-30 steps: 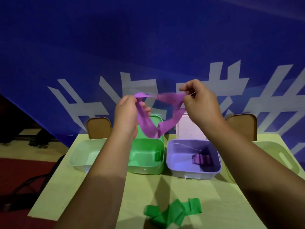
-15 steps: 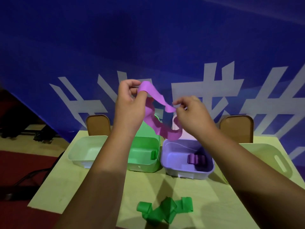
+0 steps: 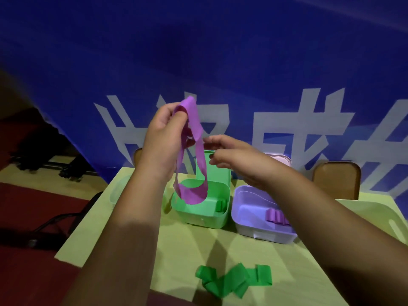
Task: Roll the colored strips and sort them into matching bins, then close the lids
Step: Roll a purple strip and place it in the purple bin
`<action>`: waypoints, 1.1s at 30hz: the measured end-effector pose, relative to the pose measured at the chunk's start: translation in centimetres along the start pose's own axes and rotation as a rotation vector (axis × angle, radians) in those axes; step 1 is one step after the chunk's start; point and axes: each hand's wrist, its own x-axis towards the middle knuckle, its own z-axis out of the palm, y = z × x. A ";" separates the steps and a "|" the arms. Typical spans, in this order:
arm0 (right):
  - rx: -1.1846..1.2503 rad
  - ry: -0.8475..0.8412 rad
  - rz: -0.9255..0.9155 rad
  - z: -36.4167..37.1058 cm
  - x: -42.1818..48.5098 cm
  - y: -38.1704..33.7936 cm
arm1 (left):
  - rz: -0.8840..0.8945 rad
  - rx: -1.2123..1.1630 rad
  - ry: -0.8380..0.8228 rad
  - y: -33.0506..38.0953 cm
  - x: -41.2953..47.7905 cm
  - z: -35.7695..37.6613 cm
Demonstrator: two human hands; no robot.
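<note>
Head view: you hold the purple strip (image 3: 194, 195) up in the air, above the green bin (image 3: 205, 219).
Left hand (image 3: 161, 138): raised, pinching the strip's top end.
Right hand (image 3: 234, 157): fingers curled at the edge of the hanging strip; you cannot tell from here whether they grip it.
Strip: unrolled, hanging in a slack twisted loop; the bottom dangles over the green bin's mouth.
Bins: green bin holds a green roll (image 3: 221, 206); purple bin (image 3: 249, 230), just beside it, holds purple rolls (image 3: 277, 217). Both are open.
Table (image 3: 132, 239): green strip (image 3: 234, 281) lies crumpled near you.
Step (judged): starting the roll.
Method: take out the twist first. Start a tight first turn at the top end, and let your right hand feed the strip flat with its edges in line.
Risk: the loop hangs over the wrong bin, so move to the purple bin before you let go.
</note>
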 end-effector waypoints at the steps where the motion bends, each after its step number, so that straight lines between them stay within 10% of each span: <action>1: 0.046 -0.016 -0.016 0.9 0.5 -0.2 | -0.005 -0.005 -0.009 0.0 0.2 -1.0; 16: 0.182 0.164 -0.126 7.2 4.9 -3.7 | -0.137 0.223 -0.115 -3.4 5.8 -10.5; 24: 0.161 0.369 -0.133 7.7 6.1 -4.5 | -0.030 0.338 -0.459 -2.3 7.8 -13.2; 33: -0.067 0.536 -0.168 6.9 6.0 -4.1 | 0.144 0.259 -0.380 -1.1 8.0 -10.0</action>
